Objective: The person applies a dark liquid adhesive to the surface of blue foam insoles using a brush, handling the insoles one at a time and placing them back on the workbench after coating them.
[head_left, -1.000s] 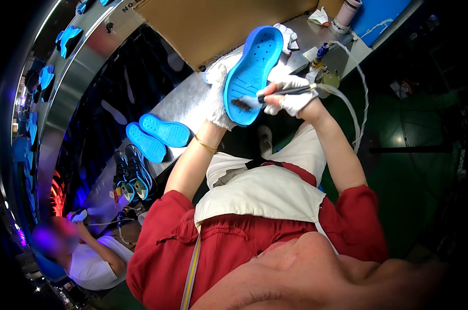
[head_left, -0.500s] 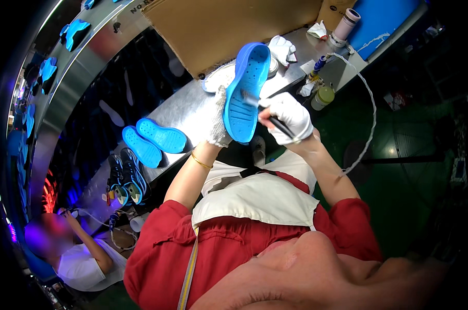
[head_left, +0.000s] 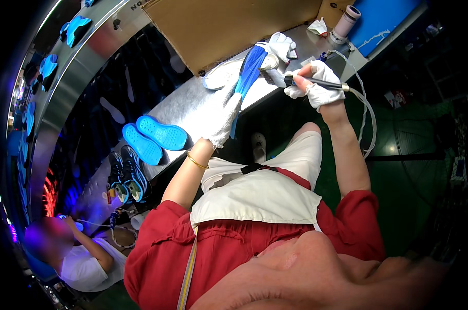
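Note:
My left hand (head_left: 222, 121), in a white knit glove, grips a blue shoe sole (head_left: 250, 71) tilted up so that it shows nearly edge-on. In my gloved right hand (head_left: 324, 90), bare fingertips pinch a brush (head_left: 316, 81) with a black handle. Its bristle end points left toward a small white round container (head_left: 269, 62) behind the sole, and I cannot tell whether it touches it. From the handle a pale hose (head_left: 369, 116) trails down on the right. A pair of blue soles (head_left: 161, 133) lies on the metal bench left of my hands.
Beyond the metal bench (head_left: 182, 106) stands a large cardboard box (head_left: 229, 31). White cloth (head_left: 282, 47) and a pink bottle (head_left: 345, 23) are at its right. Dark sports shoes (head_left: 133, 173) sit to the left. Blue pieces ride a curved metal line (head_left: 79, 67); a co-worker (head_left: 86, 263) sits lower left.
The brush has left the sole's inner face and moved right with my right hand, up toward the container. My left hand has turned the sole from face-up to edge-on.

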Demonstrator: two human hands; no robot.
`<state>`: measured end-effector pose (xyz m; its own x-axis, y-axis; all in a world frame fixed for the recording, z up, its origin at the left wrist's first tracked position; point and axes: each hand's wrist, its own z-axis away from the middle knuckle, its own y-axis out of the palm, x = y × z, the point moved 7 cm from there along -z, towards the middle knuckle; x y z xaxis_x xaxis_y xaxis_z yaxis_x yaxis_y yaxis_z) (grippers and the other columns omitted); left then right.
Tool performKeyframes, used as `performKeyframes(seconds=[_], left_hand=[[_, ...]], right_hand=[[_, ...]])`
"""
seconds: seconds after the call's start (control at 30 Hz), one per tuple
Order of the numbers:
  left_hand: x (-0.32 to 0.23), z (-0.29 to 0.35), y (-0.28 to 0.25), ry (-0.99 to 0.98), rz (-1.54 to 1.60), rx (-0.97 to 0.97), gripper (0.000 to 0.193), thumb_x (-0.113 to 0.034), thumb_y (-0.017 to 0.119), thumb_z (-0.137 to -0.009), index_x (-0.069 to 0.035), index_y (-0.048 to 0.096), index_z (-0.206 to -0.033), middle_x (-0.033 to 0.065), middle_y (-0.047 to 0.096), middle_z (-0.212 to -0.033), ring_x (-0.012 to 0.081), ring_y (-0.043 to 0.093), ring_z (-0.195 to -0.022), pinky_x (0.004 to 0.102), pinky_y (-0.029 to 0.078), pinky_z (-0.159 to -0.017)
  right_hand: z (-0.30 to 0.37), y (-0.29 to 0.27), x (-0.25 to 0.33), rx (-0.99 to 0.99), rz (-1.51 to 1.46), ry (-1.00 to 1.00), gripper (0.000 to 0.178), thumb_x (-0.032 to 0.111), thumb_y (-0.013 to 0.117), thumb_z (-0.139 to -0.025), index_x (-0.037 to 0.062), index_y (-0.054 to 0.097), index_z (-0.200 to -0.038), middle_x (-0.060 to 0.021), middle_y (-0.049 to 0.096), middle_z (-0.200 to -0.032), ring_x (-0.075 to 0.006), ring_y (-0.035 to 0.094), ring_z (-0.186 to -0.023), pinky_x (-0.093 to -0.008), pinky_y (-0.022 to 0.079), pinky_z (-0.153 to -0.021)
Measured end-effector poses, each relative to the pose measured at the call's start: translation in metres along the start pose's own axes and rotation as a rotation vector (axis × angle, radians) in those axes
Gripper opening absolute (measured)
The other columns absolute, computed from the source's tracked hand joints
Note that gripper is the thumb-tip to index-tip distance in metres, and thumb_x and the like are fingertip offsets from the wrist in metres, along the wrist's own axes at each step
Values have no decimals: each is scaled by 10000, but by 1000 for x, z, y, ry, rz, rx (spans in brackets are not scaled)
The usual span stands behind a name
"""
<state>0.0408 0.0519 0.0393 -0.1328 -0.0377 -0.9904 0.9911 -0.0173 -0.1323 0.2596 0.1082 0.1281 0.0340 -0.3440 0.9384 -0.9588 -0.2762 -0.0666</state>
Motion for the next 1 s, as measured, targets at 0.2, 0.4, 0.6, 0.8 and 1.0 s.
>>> performKeyframes(seconds=[0.2,0.4,0.6,0.8,1.0], left_hand=[[-13,4,-4,288,-320,-131,520,-274,590,-886,-24,463,-1325,215,516,-1244,344,489,-1145,403,367,-1000],[-40,8,5,476,-607,-157,531,-283,622,-861,-65,477,-1323,218,462,-1314,382,417,-1241,432,327,-1050],[-42,6,1,476,-576,-137,540,-288,610,-871,-70,456,-1341,206,481,-1291,351,438,-1223,427,344,-1037],[14,-7,-1,-37,433,2,508,-332,469,-974,-72,374,-1400,76,531,-1141,133,552,-905,282,475,-820],[7,-2,4,19,266,-23,574,-434,509,-940,-47,418,-1355,113,574,-1153,202,593,-946,324,461,-851]], right_hand=[[-13,-3,-16,-28,-63,208,111,96,663,-860,19,584,-859,-26,599,-777,-70,563,-689,-207,485,-640],[-18,-7,-16,-3,93,235,187,172,682,-853,5,596,-854,-35,617,-773,-73,559,-701,-216,459,-610],[-6,3,-17,290,-420,431,138,136,616,-864,30,529,-862,-83,603,-755,-146,576,-572,-244,471,-568],[-1,-11,-16,215,-488,448,116,110,654,-839,44,561,-819,-14,570,-753,-87,564,-652,-216,470,-554],[-20,-12,-14,68,-322,189,77,75,590,-882,28,538,-850,-63,605,-787,-122,641,-639,-218,533,-563]])
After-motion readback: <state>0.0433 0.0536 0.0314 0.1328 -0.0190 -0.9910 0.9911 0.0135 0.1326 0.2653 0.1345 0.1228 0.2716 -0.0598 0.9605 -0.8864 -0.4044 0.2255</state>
